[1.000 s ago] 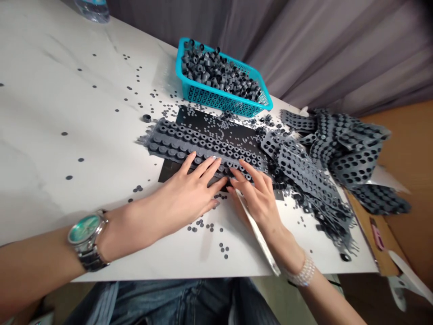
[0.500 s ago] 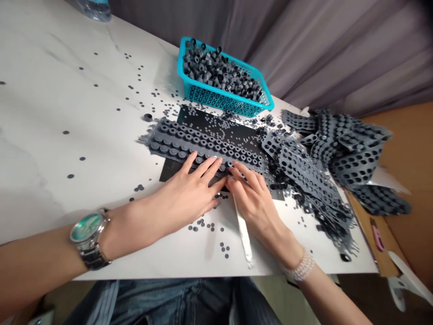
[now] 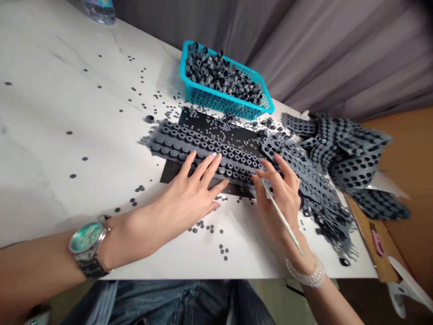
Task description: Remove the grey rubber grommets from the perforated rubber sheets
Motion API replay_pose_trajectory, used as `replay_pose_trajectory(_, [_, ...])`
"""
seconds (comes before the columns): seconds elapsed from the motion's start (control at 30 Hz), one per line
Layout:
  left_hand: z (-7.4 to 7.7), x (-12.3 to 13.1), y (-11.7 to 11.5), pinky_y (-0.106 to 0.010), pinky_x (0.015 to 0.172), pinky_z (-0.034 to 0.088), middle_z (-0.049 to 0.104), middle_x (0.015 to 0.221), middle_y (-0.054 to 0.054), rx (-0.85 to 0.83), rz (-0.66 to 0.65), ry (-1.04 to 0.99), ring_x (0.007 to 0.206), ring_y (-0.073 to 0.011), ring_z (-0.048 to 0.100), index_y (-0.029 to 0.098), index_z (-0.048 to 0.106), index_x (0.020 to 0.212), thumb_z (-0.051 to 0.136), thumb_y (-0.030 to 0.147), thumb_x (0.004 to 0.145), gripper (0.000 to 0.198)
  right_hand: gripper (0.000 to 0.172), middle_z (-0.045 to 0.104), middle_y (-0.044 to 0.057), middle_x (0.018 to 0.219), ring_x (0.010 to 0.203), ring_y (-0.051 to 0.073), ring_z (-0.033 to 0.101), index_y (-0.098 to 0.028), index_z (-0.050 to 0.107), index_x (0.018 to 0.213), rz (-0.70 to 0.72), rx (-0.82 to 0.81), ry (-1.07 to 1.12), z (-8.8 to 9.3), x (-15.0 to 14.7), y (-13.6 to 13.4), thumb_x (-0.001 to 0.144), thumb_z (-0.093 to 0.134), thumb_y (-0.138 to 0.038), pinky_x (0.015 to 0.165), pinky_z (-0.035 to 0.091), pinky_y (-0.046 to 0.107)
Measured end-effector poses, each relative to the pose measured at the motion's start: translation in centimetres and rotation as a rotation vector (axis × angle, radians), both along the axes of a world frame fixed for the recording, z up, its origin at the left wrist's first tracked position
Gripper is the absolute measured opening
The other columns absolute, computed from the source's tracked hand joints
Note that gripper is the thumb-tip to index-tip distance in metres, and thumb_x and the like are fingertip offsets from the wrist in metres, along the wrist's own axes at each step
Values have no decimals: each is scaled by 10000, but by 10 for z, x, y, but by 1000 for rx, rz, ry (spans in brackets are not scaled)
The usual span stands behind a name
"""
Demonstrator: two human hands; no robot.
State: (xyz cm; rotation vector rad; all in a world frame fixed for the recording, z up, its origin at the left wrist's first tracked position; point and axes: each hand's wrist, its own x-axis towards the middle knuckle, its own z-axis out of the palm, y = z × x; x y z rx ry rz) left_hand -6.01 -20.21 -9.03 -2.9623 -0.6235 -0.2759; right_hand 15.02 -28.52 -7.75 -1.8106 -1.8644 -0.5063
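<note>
A dark grey moulded sheet (image 3: 189, 141) with rows of round ring-shaped studs lies across a black mat (image 3: 172, 171). My left hand (image 3: 189, 194) rests on its near edge, fingers spread and pressing flat. In my right hand (image 3: 279, 194), a slim white stick (image 3: 286, 221) is pinched between thumb and fingers. Its upper end is by the right part of the sheet's near rows, with the tip partly hidden by my fingers. Some studs along the left of the near rows look capped, while those further right show open holes.
Behind the sheet stands a turquoise basket (image 3: 223, 97) full of small black cylinders. Perforated grey sheets (image 3: 352, 149) are heaped at right. Small dark discs lie scattered over the white table (image 3: 43, 149). A water bottle (image 3: 99, 11) is at far left, a pink-handled tool (image 3: 377, 241) at right.
My right hand has moved right along the sheet, away from my left hand, and the stick has tilted so its free end points lower right. My left hand stays nearly in place.
</note>
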Motion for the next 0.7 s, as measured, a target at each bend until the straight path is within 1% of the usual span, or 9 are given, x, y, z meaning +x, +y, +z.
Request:
replay_pose_trajectory(0.07, [3, -1, -5, -615, 1138, 229, 315, 1559, -190, 26, 41, 1, 1454, -383, 231, 197, 400, 1478, 479, 451, 943, 598, 113, 710, 96, 1130, 1255, 292, 541, -238, 586, 996, 65, -4, 21, 3, -7, 5, 907, 582, -169, 957, 447, 476])
replay_pose_trajectory(0.13, [4, -3, -9, -607, 1130, 258, 319, 1547, -224, 47, 62, 15, 1439, -401, 259, 154, 382, 1486, 475, 447, 945, 622, 128, 733, 81, 1070, 1208, 266, 578, -236, 582, 982, 170, -22, 23, 5, -13, 11, 897, 592, -140, 931, 459, 435])
replay_pose_trajectory(0.2, [3, -5, -10, -590, 1136, 263, 324, 1541, -236, 67, 61, 30, 1438, -400, 261, 123, 365, 1491, 479, 452, 941, 651, 138, 739, 79, 1062, 1190, 248, 594, -227, 583, 986, 267, -53, 4, 5, -18, 16, 896, 588, -123, 917, 460, 405])
replay_pose_trajectory(0.27, [0, -7, -10, -582, 1148, 248, 327, 1541, -231, 85, 47, 34, 1446, -392, 244, 113, 381, 1482, 496, 468, 928, 668, 130, 736, 87, 1089, 1195, 241, 594, -216, 587, 989, 323, -78, -18, 4, -20, 21, 898, 586, -122, 913, 455, 392])
replay_pose_trajectory(0.33, [-3, -6, -9, -588, 1149, 240, 326, 1541, -231, 91, 42, 37, 1448, -391, 242, 114, 414, 1461, 500, 478, 921, 657, 115, 732, 95, 1113, 1201, 239, 593, -210, 592, 986, 337, -93, -27, 1, -21, 25, 902, 585, -131, 922, 448, 392])
replay_pose_trajectory(0.47, [-10, -1, -8, -613, 1131, 244, 337, 1530, -248, 75, 67, 27, 1425, -407, 296, 123, 473, 1413, 495, 493, 917, 619, 97, 731, 89, 1125, 1206, 234, 589, -216, 596, 985, 349, -98, -64, -4, -21, 30, 916, 572, -151, 938, 441, 395])
replay_pose_trajectory(0.57, [-13, 1, -8, -617, 1129, 235, 342, 1523, -260, 72, 72, 6, 1421, -412, 302, 121, 488, 1397, 508, 514, 904, 630, 89, 732, 90, 1117, 1201, 238, 592, -209, 588, 978, 362, -105, -123, -3, -21, 30, 926, 557, -144, 930, 440, 390])
replay_pose_trajectory(0.7, [-13, 1, -8, -609, 1135, 233, 353, 1528, -232, 67, 74, 7, 1436, -399, 275, 132, 486, 1404, 527, 505, 895, 632, 102, 711, 126, 1156, 1251, 259, 553, -184, 580, 986, 377, -149, -217, 1, -24, 27, 946, 507, -126, 943, 432, 406])
